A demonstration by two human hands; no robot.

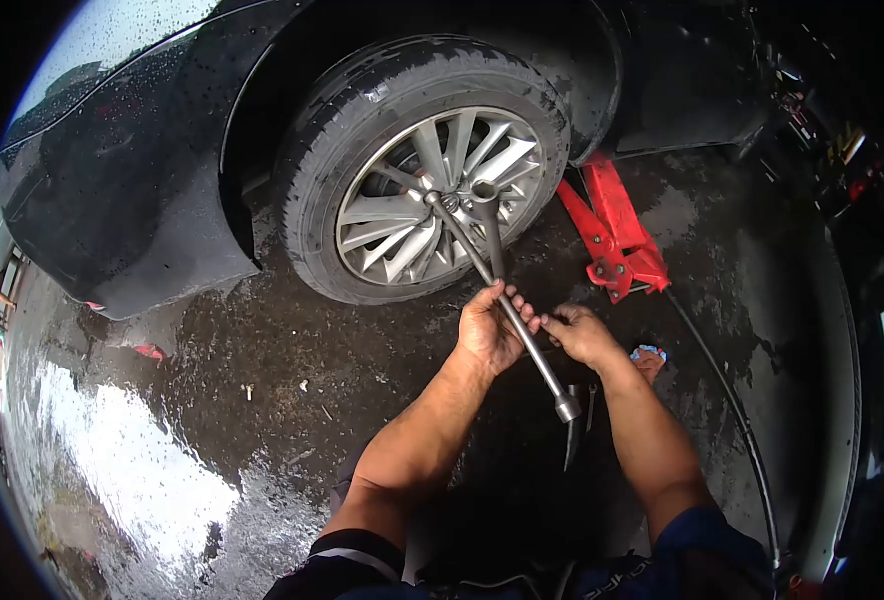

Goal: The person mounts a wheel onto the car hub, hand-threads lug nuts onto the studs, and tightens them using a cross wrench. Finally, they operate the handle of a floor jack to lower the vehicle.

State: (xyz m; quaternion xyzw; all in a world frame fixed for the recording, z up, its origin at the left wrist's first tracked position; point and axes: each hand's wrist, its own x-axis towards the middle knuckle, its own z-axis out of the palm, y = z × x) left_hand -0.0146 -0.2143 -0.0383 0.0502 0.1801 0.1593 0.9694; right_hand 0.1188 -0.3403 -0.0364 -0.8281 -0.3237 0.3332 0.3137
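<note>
Belonging to the wet black car, the alloy wheel has a steel cross wrench seated at its hub. The wrench looks rigid, heavy and probably rain-slick, best gripped mid-bar. The left hand is wrapped around the bar, and the right hand seemingly pinches it just beside.

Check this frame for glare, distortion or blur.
Head view: heavy fisheye bend, black corners; white glare on the wet ground at lower left; wheel, wrench, left hand and right hand sharp; right edge lost in shadow.
</note>
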